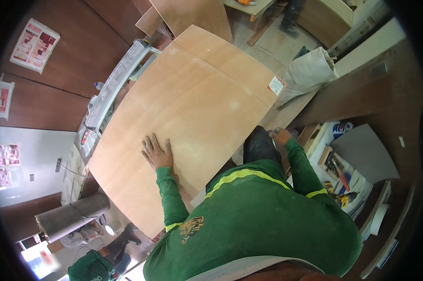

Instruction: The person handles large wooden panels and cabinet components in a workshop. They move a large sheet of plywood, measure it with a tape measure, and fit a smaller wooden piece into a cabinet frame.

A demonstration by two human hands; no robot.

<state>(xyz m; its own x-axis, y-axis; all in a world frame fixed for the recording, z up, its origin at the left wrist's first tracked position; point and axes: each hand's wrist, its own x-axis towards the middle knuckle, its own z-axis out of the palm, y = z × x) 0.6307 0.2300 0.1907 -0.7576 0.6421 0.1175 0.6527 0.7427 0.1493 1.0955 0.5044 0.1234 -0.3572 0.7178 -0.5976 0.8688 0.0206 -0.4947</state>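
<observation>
A large sheet of light-brown plywood (207,103) spreads before me at a slant, a small white-and-orange label (276,85) on its right edge. My left hand (157,152) lies flat on the sheet near its left part, fingers spread and dusty. Beside my dark-trousered leg, just off the sheet's near right edge, is my right hand (280,136). Its fingers are curled closed, and whatever they hold is too small and partly hidden to name.
A metal frame (118,86) runs along the sheet's left side. A whitish sack (305,75) stands beyond its right corner. Shelves at right hold a yellow power drill (345,200) and a grey panel (367,152). A grey roll (73,216) and a co-worker (92,266) are at lower left; another person's leg (291,18) shows at top.
</observation>
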